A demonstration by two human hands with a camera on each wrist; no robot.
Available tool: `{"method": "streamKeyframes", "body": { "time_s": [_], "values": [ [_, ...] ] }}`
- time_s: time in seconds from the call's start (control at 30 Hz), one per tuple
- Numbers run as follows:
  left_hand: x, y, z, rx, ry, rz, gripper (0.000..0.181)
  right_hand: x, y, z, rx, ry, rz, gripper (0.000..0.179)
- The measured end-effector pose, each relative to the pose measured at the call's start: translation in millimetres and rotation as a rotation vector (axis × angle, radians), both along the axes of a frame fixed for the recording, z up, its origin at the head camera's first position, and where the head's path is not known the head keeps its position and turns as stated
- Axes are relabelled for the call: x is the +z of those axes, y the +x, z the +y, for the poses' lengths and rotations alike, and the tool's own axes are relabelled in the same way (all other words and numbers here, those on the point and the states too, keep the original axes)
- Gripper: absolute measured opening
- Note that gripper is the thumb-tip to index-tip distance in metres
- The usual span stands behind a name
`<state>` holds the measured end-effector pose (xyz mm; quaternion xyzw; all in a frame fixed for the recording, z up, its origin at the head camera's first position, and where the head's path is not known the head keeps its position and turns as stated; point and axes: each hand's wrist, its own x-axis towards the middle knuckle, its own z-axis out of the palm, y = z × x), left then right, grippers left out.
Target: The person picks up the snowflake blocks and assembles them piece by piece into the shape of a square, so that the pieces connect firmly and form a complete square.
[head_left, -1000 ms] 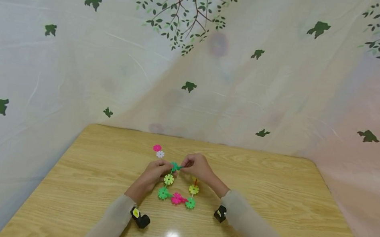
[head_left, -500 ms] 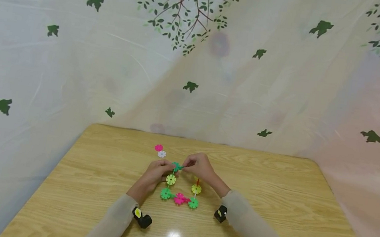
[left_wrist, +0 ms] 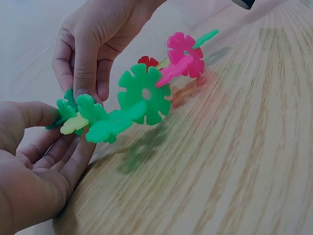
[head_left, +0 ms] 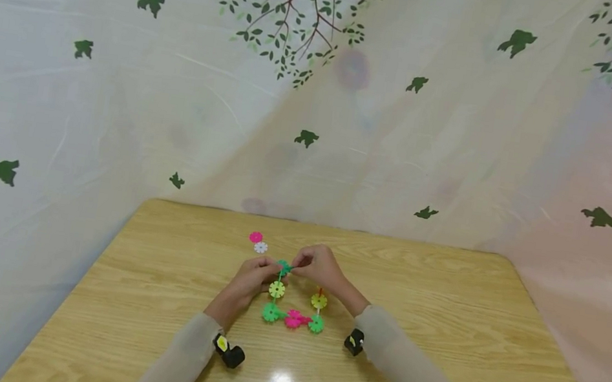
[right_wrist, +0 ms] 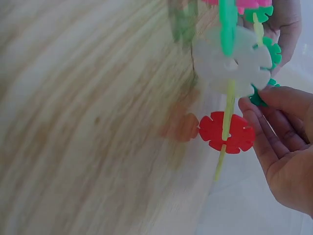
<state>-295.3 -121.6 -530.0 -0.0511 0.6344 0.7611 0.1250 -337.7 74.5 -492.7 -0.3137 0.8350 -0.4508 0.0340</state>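
A chain of notched flower-shaped plastic discs [head_left: 294, 318] bends in a U below my hands. It has green, yellow, pink, white and red pieces slotted into one another crosswise. My left hand [head_left: 253, 280] pinches the chain's far left end at a green disc [head_left: 284, 269], thumb on one side and fingers on the other. Facing it, my right hand [head_left: 320, 267] holds a green disc [right_wrist: 259, 98] between thumb and fingertips, right up against that end. The chain's other end, with a red disc [right_wrist: 227, 132] and a yellow one [head_left: 318, 301], hangs under my right hand.
A pink disc [head_left: 256, 237] and a white disc [head_left: 260, 247] lie loose on the wooden table [head_left: 150, 299] beyond my left hand. Light cloth printed with leaves and branches [head_left: 231, 141] rises behind the table's far edge.
The near side of the chain has swung slightly to the right, and its right corner sits a little farther from me. Both hands keep their grip in nearly the same place.
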Motion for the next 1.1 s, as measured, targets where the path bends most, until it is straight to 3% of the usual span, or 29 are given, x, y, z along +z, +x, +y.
{"method": "streamKeyframes", "body": {
  "time_s": [0.6,0.87,1.1],
  "values": [
    [-2.1,-0.3,-6.1,-0.064,0.009,0.012,0.015,4.7,-9.9,-1.7,0.131,0.039,-0.108,0.004],
    [-2.9,-0.5,-7.1,-0.076,0.003,0.015,0.021,11.0,-18.8,5.9,0.238,0.045,-0.135,0.016],
    [-3.2,1.3,-4.5,-0.059,-0.004,0.044,0.021,21.2,-31.7,2.1,0.267,0.061,-0.159,0.025]
  ]
}}
